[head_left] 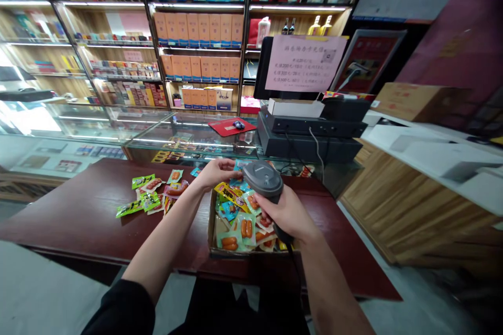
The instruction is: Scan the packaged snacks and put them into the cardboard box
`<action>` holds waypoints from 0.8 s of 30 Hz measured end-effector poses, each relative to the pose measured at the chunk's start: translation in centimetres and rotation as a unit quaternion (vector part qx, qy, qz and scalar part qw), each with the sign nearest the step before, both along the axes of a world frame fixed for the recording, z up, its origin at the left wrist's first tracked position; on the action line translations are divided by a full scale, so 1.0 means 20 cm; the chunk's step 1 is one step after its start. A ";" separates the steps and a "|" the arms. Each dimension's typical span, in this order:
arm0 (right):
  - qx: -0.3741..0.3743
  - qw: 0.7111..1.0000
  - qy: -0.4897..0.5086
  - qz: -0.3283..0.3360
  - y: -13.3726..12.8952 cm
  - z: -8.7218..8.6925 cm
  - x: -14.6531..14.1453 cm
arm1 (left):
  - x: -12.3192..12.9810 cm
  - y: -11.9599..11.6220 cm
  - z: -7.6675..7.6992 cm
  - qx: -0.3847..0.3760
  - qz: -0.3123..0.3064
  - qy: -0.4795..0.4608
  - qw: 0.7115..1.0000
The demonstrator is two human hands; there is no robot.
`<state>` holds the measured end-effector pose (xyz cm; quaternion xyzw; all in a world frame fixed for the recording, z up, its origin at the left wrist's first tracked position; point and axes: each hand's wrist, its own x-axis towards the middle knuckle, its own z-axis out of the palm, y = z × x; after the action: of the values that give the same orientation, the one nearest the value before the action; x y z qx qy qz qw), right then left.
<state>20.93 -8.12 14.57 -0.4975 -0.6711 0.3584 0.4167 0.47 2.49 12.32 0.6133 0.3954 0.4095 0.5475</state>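
My right hand [288,212] is wrapped round the handle of a dark grey barcode scanner [262,178], whose head is over a cardboard box [211,225] full of small snack packets. My left hand [220,171] is at the box's far left edge, fingers bent beside a blue packet [241,165]; its fingertips are close to the scanner head, and they appear to pinch the packet. Inside the box lie sausage packets [246,227] and a yellow packet [231,194]. Left of the box, loose green packets [131,209] and sausage packets [153,184] lie on the dark red table [86,201].
Behind the table stands a glass counter [188,131] with a red mouse pad [226,126], a mouse [238,124] and a monitor bearing a pink paper sign [304,65]. Cables hang at the counter's right. Shelves of boxes line the back; a wooden cabinet [408,204] is at right.
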 end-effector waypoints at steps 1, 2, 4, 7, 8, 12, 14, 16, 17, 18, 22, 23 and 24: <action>-0.005 1.000 0.004 0.000 0.00 -0.01 0.01 | 0.00 0.00 0.00 -0.001 -0.005 0.007 1.000; -0.006 1.000 0.006 0.002 0.00 -0.02 0.02 | 0.01 -0.01 0.00 -0.002 -0.008 0.011 1.000; 0.001 1.000 0.005 0.004 0.00 -0.04 0.04 | 0.03 -0.01 0.00 -0.005 -0.011 0.013 1.000; 0.011 1.000 0.000 -0.017 0.01 -0.06 0.09 | 0.09 0.01 0.02 -0.002 -0.016 0.021 1.000; 0.018 0.999 0.002 -0.028 0.02 -0.06 0.11 | 0.12 0.02 0.02 0.004 -0.017 0.028 0.999; 0.047 0.997 0.022 -0.062 0.02 -0.07 0.21 | 0.28 0.09 0.04 0.021 -0.042 0.070 0.996; 0.043 0.996 0.028 -0.080 0.01 -0.07 0.28 | 0.38 0.13 0.04 0.018 -0.064 0.086 0.994; 0.030 0.993 0.030 -0.106 0.00 -0.08 0.35 | 0.49 0.16 0.05 0.007 -0.093 0.089 0.992; 0.024 0.992 0.031 -0.119 0.00 -0.09 0.40 | 0.55 0.18 0.05 0.002 -0.110 0.090 0.990; 0.017 0.991 0.033 -0.129 0.00 -0.11 0.44 | 0.61 0.20 0.05 -0.001 -0.126 0.093 0.988; -0.002 0.986 0.063 -0.156 -0.01 -0.18 0.62 | 0.87 0.28 0.04 0.017 -0.161 0.128 0.978; -0.003 0.984 0.072 -0.160 -0.01 -0.20 0.67 | 0.94 0.31 0.03 0.025 -0.167 0.140 0.976; -0.005 0.983 0.077 -0.166 -0.01 -0.22 0.71 | 1.00 0.34 0.02 0.033 -0.172 0.155 0.972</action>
<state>35.20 -8.35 10.22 -0.5750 -0.5435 0.3253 0.5178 20.57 9.24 12.75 0.7461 0.3497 0.2220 0.5212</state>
